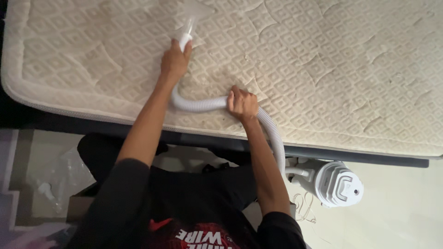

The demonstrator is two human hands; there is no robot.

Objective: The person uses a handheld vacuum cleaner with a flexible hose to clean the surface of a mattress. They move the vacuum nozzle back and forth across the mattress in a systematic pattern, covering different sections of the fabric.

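Observation:
A cream quilted mattress point(323, 60) fills the upper part of the view. My left hand point(174, 60) grips the white handle of a cleaning wand whose clear nozzle point(193, 14) lies flat on the mattress top. My right hand point(242, 103) holds the ribbed white hose point(198, 105) where it curves over the mattress near its front edge. The hose runs down past the edge to a white cleaning machine point(334, 182) standing on the floor at the right.
A dark bed frame point(350, 156) runs under the mattress edge. On the pale floor a thin cord point(302, 207) lies beside the machine. Clear plastic wrap point(55, 182) and a cardboard box edge point(78, 203) sit at the lower left.

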